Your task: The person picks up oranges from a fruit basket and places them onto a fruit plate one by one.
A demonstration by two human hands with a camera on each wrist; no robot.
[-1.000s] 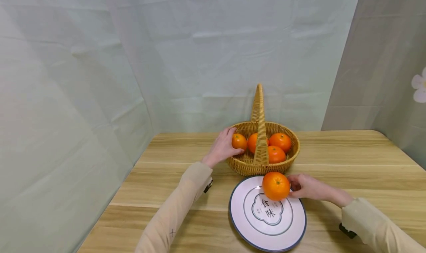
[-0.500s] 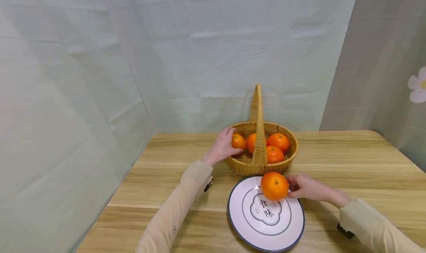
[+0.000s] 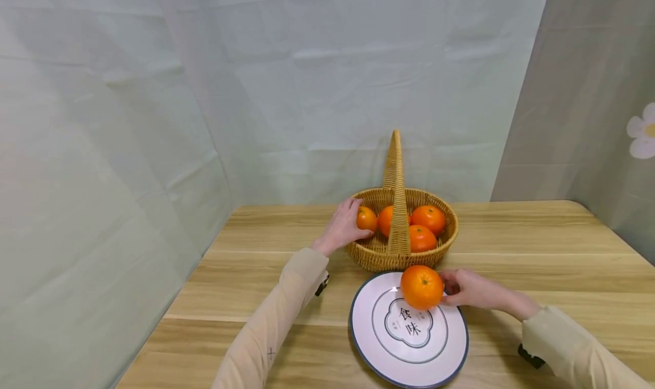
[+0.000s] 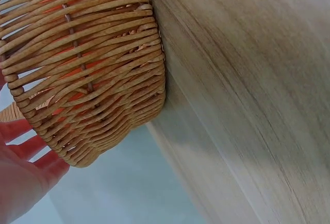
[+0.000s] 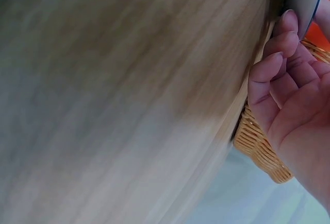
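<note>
One table (image 3: 184,298) bears one basket (image 3: 373,259) and, nearer, one plate (image 3: 399,363). Two hands: left hand (image 3: 340,226), thumb and fingers apart around one basket orange (image 3: 367,219); right hand (image 3: 473,288), fingers bent beside the plate orange (image 3: 422,287). Whether either clamps, I cannot tell. Five oranges: four inside, one over the plate.

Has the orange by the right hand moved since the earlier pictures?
No. In the head view the orange keeps the same spot against the plate and basket; the whole picture just slid slightly left.

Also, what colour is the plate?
The plate is pale, nearly white, edged in dark blue; the head view shows it best.
</note>
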